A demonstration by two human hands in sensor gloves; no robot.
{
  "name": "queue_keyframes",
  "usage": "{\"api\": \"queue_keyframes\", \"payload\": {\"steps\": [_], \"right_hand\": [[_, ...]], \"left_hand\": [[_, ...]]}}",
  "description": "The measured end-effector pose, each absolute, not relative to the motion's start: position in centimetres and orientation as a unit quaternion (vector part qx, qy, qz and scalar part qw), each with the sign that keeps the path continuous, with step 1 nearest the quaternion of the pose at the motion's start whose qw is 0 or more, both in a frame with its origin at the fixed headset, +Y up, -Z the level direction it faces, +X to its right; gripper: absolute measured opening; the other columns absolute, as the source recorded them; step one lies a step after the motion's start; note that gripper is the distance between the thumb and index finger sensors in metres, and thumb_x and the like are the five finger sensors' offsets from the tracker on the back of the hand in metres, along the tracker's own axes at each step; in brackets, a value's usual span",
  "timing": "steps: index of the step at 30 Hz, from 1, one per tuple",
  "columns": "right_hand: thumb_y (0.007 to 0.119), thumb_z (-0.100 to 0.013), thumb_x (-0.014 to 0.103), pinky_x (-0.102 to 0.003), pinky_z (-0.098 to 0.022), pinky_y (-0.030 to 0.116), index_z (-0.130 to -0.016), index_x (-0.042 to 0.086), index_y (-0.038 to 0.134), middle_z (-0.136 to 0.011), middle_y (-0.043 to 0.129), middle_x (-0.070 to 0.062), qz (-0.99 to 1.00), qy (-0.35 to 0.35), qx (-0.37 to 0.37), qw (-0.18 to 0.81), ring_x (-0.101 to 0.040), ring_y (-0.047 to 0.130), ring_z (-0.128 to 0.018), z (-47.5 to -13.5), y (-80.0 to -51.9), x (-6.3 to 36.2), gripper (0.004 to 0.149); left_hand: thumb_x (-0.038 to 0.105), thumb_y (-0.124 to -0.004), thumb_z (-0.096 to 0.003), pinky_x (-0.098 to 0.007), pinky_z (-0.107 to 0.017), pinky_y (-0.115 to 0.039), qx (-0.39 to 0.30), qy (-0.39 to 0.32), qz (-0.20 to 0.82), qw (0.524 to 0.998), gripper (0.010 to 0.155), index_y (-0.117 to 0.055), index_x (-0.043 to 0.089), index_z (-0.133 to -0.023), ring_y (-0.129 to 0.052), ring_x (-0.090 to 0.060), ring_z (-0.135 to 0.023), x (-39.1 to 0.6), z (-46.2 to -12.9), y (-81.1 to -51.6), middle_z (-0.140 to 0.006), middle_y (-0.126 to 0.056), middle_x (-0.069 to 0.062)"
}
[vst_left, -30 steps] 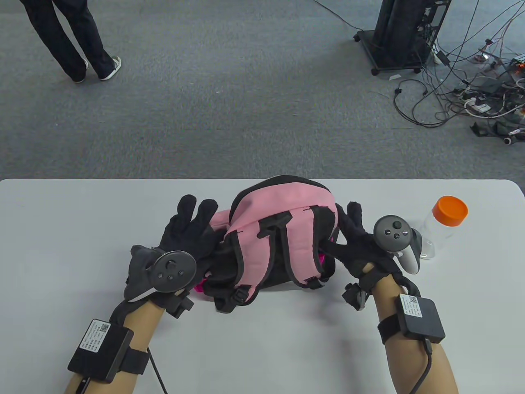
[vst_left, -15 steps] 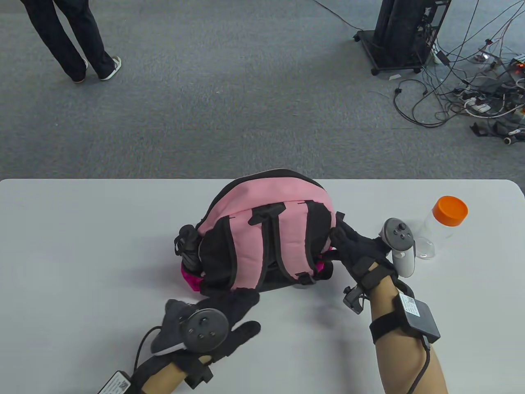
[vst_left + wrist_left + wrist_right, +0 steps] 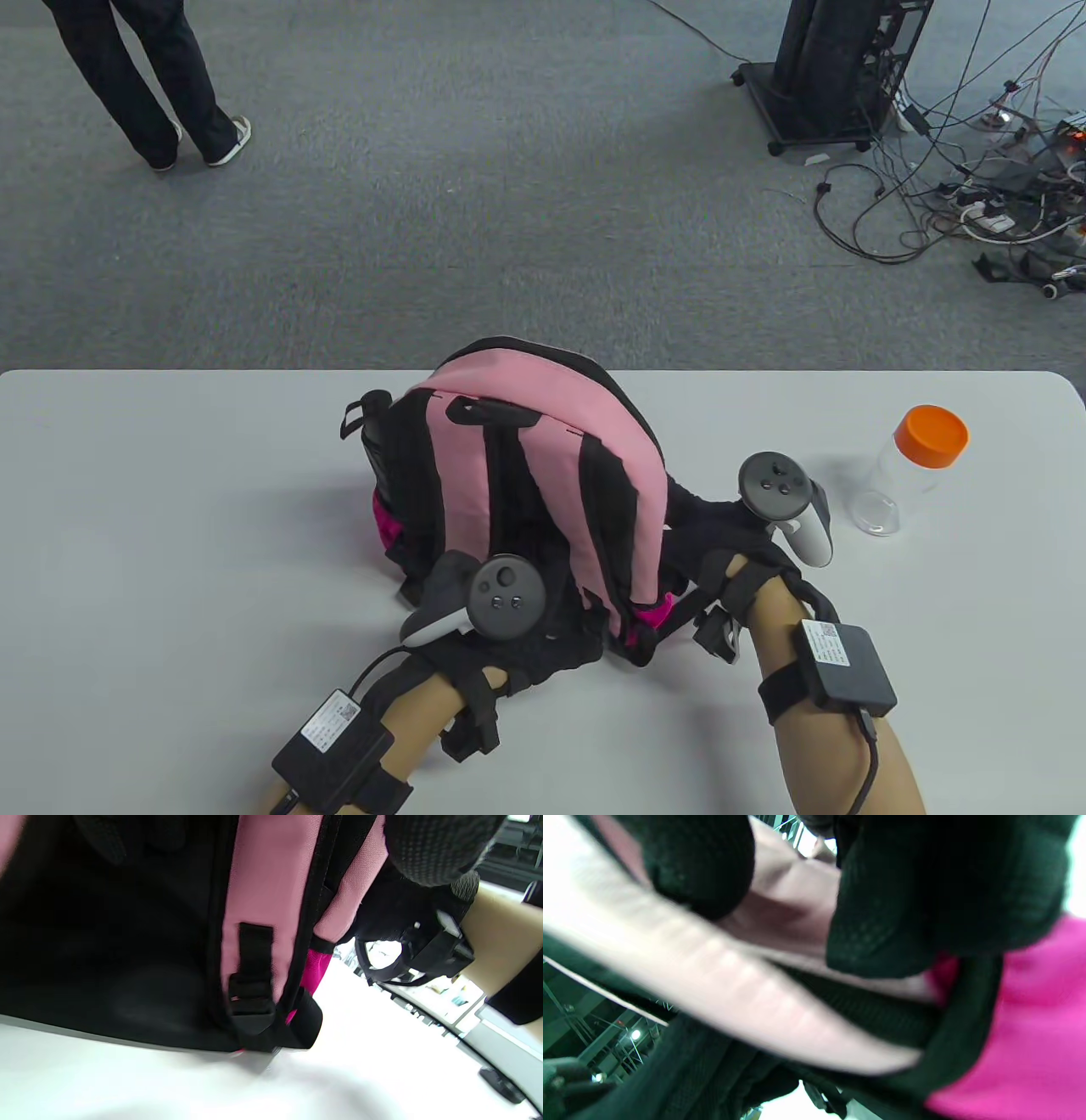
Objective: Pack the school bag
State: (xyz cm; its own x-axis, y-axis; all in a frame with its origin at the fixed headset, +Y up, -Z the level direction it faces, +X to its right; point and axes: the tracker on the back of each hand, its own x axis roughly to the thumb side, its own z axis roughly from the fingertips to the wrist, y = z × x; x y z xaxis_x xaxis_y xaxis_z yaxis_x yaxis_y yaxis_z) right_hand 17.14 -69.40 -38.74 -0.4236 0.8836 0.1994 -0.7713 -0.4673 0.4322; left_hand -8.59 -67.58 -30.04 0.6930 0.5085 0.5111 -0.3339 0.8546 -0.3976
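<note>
While the bag point(image 3: 543, 475) stands mid-table point(image 3: 170, 526) with its strapped back toward the viewer, the left hand point(image 3: 517, 632) presses against its near lower edge, fingers hidden beneath the tracker, so their spread cannot be told. The right hand point(image 3: 721, 543) grips the bag's lower right side, fingers on fabric in the right wrist view. A jar point(image 3: 908, 471) with an orange lid stands apart, right of the bag.

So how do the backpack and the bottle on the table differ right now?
The backpack is pink and black fabric, the bottle clear with an orange cap. The backpack has both hands, left hand and right hand, on it; the bottle stands untouched. The backpack is far bigger. Both rest on the white table.
</note>
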Motion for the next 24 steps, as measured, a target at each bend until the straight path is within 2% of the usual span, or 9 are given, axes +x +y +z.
{"api": "queue_keyframes", "payload": {"steps": [3,6,10,13,15,17,19,22,24], "right_hand": [[0.083,-0.041,0.054,-0.046,-0.024,0.098,-0.110,0.000,0.042,-0.086,0.084,-0.032,0.857,0.127,0.218,0.450,-0.020,0.108,-0.029,-38.5,-68.8,15.7,0.097],[0.080,-0.044,0.054,-0.047,-0.020,0.098,-0.107,-0.003,0.056,-0.078,0.089,-0.034,0.875,0.120,0.247,0.397,-0.021,0.108,-0.024,-37.9,-67.6,13.6,0.088],[0.077,-0.043,0.054,-0.047,-0.017,0.101,-0.093,-0.019,0.064,-0.055,0.101,-0.027,0.921,0.046,0.260,0.285,-0.019,0.112,-0.019,-36.4,-65.5,10.4,0.090],[0.077,-0.048,0.050,-0.049,-0.016,0.101,-0.088,-0.018,0.074,-0.049,0.104,-0.025,0.936,-0.016,0.243,0.253,-0.020,0.113,-0.015,-35.7,-65.2,9.4,0.079],[0.079,-0.047,0.049,-0.050,-0.016,0.101,-0.085,-0.015,0.080,-0.047,0.105,-0.023,0.937,-0.045,0.236,0.252,-0.020,0.113,-0.013,-35.5,-65.3,9.2,0.074],[0.079,-0.047,0.048,-0.054,-0.020,0.100,-0.083,-0.011,0.084,-0.052,0.107,-0.024,0.941,-0.068,0.225,0.243,-0.025,0.115,-0.019,-35.3,-65.3,9.2,0.069],[0.073,-0.049,0.046,-0.062,-0.034,0.096,-0.085,-0.008,0.084,-0.067,0.104,-0.027,0.954,-0.075,0.228,0.177,-0.036,0.116,-0.040,-34.7,-65.0,8.7,0.066],[0.071,-0.048,0.044,-0.071,-0.044,0.089,-0.087,-0.003,0.085,-0.084,0.094,-0.035,0.961,-0.061,0.218,0.157,-0.047,0.108,-0.063,-34.6,-64.6,9.0,0.063],[0.072,-0.048,0.043,-0.075,-0.045,0.087,-0.088,0.002,0.088,-0.093,0.086,-0.037,0.963,-0.055,0.201,0.170,-0.053,0.102,-0.071,-35.2,-64.4,10.3,0.059]], "left_hand": [[0.068,-0.076,-0.0417,-0.076,-0.075,-0.055,-0.129,-0.314,0.234,0.911,0.116,-0.024,-0.010,-0.110,-0.044,-0.070,-0.108,-10.0,-31.4,-67.4,-0.112,-0.020,-0.050],[0.070,-0.078,-0.0389,-0.076,-0.075,-0.057,-0.126,-0.289,0.300,0.900,0.112,-0.039,-0.005,-0.112,-0.050,-0.067,-0.109,-11.4,-33.6,-66.7,-0.117,-0.030,-0.043],[0.068,-0.073,-0.0368,-0.074,-0.074,-0.061,-0.108,-0.247,0.288,0.919,0.104,-0.051,-0.001,-0.111,-0.060,-0.064,-0.108,-12.4,-35.8,-66.4,-0.121,-0.047,-0.036],[0.063,-0.070,-0.0392,-0.073,-0.073,-0.063,-0.110,-0.218,0.313,0.918,0.094,-0.052,0.006,-0.112,-0.067,-0.062,-0.106,-13.4,-36.6,-67.1,-0.120,-0.064,-0.029],[0.059,-0.070,-0.0413,-0.072,-0.071,-0.068,-0.073,-0.201,0.329,0.920,0.086,-0.059,0.007,-0.110,-0.077,-0.059,-0.101,-13.8,-36.7,-67.3,-0.115,-0.075,-0.026],[0.055,-0.071,-0.0437,-0.070,-0.068,-0.073,-0.041,-0.202,0.325,0.923,0.080,-0.068,0.005,-0.106,-0.089,-0.053,-0.094,-13.9,-36.6,-67.2,-0.107,-0.086,-0.025],[0.052,-0.069,-0.0474,-0.066,-0.062,-0.084,-0.025,-0.225,0.290,0.930,0.075,-0.075,0.002,-0.102,-0.104,-0.046,-0.077,-13.9,-36.7,-66.8,-0.097,-0.096,-0.026],[0.051,-0.066,-0.0495,-0.063,-0.060,-0.086,-0.002,-0.219,0.268,0.938,0.071,-0.080,0.002,-0.099,-0.108,-0.044,-0.072,-13.8,-36.4,-66.7,-0.092,-0.101,-0.024],[0.052,-0.067,-0.0522,-0.064,-0.059,-0.086,0.031,-0.192,0.310,0.931,0.067,-0.086,0.005,-0.096,-0.108,-0.043,-0.070,-15.1,-36.3,-67.1,-0.088,-0.105,-0.021]]}}
